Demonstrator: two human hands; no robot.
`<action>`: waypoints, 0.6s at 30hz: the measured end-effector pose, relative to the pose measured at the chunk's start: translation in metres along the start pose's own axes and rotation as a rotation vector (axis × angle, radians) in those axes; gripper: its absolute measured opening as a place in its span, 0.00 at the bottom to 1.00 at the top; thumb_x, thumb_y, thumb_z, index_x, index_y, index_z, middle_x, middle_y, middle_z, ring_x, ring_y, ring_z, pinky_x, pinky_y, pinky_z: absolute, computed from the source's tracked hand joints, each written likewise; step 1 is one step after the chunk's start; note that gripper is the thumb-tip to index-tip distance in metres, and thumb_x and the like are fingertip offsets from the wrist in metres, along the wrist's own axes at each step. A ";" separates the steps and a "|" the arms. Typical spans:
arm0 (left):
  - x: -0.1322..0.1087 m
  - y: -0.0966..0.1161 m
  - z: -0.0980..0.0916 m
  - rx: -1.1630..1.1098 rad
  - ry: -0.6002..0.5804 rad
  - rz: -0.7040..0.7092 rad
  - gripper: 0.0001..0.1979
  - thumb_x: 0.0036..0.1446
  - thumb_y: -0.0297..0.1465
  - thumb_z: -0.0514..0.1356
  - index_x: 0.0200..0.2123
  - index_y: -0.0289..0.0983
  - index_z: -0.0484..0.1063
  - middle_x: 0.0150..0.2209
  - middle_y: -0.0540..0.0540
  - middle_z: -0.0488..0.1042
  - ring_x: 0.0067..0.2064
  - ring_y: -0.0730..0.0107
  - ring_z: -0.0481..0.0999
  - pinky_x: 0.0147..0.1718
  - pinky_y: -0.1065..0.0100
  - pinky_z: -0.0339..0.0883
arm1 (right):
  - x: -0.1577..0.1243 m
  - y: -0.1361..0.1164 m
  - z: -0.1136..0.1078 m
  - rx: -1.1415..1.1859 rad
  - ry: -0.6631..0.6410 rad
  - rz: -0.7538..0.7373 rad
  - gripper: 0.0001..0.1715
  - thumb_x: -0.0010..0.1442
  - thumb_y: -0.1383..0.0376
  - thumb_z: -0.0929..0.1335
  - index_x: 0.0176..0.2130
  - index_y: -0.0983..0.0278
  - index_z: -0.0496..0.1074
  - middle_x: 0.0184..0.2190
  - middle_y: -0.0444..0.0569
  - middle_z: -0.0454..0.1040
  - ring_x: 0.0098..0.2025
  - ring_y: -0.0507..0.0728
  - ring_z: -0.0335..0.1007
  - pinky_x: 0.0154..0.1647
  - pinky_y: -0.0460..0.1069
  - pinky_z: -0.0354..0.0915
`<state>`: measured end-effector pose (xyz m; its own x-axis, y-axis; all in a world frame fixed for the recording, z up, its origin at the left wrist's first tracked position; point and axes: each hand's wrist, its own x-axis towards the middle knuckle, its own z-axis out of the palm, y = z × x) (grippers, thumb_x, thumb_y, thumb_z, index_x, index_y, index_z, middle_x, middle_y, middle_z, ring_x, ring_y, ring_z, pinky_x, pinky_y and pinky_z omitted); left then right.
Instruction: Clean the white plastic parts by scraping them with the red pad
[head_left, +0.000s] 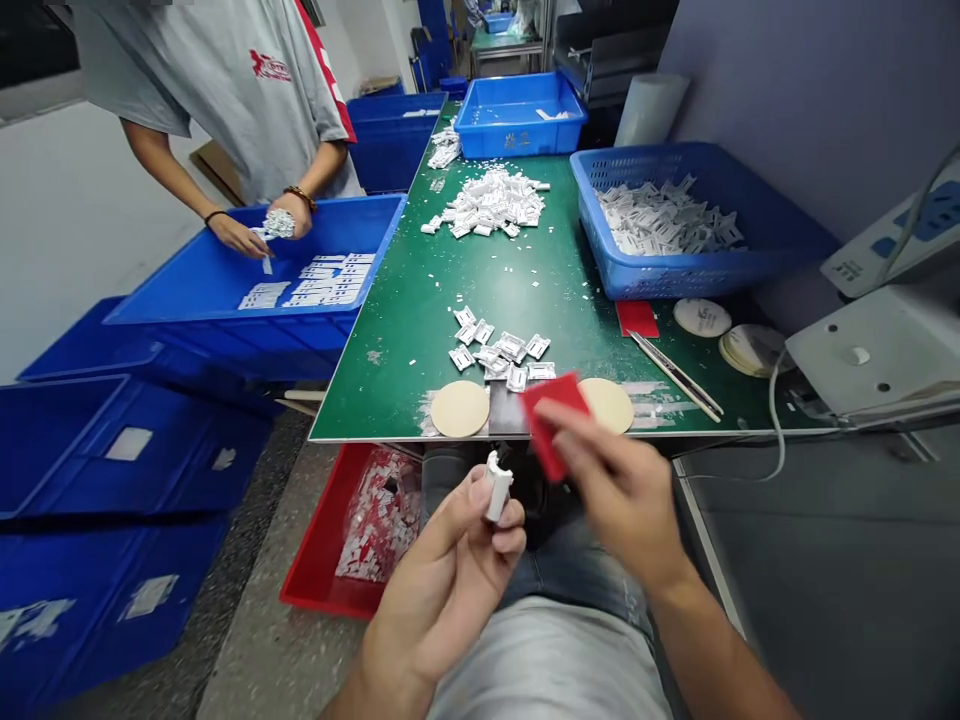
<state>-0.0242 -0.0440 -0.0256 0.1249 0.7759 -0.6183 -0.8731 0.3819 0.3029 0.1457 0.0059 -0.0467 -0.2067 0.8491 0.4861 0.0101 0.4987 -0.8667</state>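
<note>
Between the thumb and fingers of my left hand [457, 570] is a small white plastic part [498, 488], held upright in front of the table edge. My right hand [619, 485], slightly blurred, grips a red square sheet [551, 420] by its right side, above and to the right of the white part. The sheet and the part are apart. Beyond my hands, several flat white pieces [511, 347] lie loosely on the green table [390, 345]. Two round tan discs, a left one [460, 409] and a right one [609, 406], sit at the front edge.
Blue baskets stand at the right [637, 272] and back [521, 140], with a white heap [496, 202] nearby. Tweezers [679, 376] lie front right. A red bin [319, 565] is below the table. Another person [232, 100] works over a blue bin [247, 318] at left.
</note>
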 end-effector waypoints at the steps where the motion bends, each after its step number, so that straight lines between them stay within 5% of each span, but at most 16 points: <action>1: -0.001 0.000 0.000 -0.002 0.015 -0.041 0.19 0.39 0.26 0.83 0.33 0.34 0.80 0.30 0.51 0.80 0.29 0.77 0.80 0.27 0.79 0.73 | 0.000 0.000 -0.002 -0.025 0.055 0.026 0.18 0.74 0.64 0.70 0.59 0.51 0.81 0.44 0.46 0.88 0.39 0.56 0.85 0.41 0.48 0.78; 5: 0.004 -0.002 -0.006 0.154 -0.055 -0.014 0.20 0.38 0.31 0.84 0.33 0.36 0.80 0.29 0.50 0.80 0.28 0.76 0.79 0.28 0.78 0.74 | 0.003 -0.003 -0.010 0.041 -0.152 -0.069 0.15 0.72 0.59 0.72 0.55 0.51 0.84 0.38 0.46 0.88 0.34 0.55 0.83 0.37 0.47 0.77; 8: 0.013 -0.001 -0.015 0.400 -0.075 0.373 0.17 0.43 0.32 0.82 0.32 0.36 0.80 0.28 0.50 0.81 0.29 0.76 0.80 0.31 0.78 0.75 | 0.006 -0.008 -0.016 -0.018 0.171 0.140 0.16 0.73 0.64 0.71 0.56 0.50 0.83 0.45 0.45 0.88 0.39 0.54 0.85 0.38 0.45 0.76; 12: 0.020 -0.001 -0.025 0.700 -0.136 0.918 0.10 0.50 0.25 0.78 0.33 0.39 0.81 0.32 0.49 0.86 0.33 0.68 0.86 0.34 0.73 0.80 | 0.015 -0.013 -0.021 0.144 -0.243 0.161 0.15 0.71 0.63 0.72 0.55 0.52 0.84 0.32 0.41 0.87 0.26 0.51 0.78 0.28 0.43 0.72; 15: 0.019 -0.003 -0.025 0.781 -0.241 1.115 0.10 0.54 0.21 0.74 0.36 0.41 0.82 0.33 0.50 0.86 0.37 0.66 0.88 0.38 0.68 0.83 | 0.024 -0.015 -0.021 0.106 -0.037 0.286 0.14 0.72 0.61 0.72 0.53 0.53 0.85 0.30 0.41 0.85 0.25 0.50 0.75 0.28 0.43 0.70; 18: 0.022 -0.002 -0.028 0.871 -0.254 1.299 0.12 0.55 0.18 0.73 0.38 0.40 0.81 0.36 0.49 0.87 0.38 0.65 0.88 0.37 0.66 0.84 | 0.027 -0.017 -0.017 0.209 -0.161 0.301 0.13 0.68 0.56 0.75 0.50 0.54 0.87 0.29 0.43 0.85 0.27 0.53 0.77 0.29 0.44 0.72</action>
<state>-0.0331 -0.0421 -0.0601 -0.3102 0.8161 0.4876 0.0720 -0.4913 0.8680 0.1562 0.0232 -0.0173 -0.3758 0.9053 0.1981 -0.1028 0.1717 -0.9798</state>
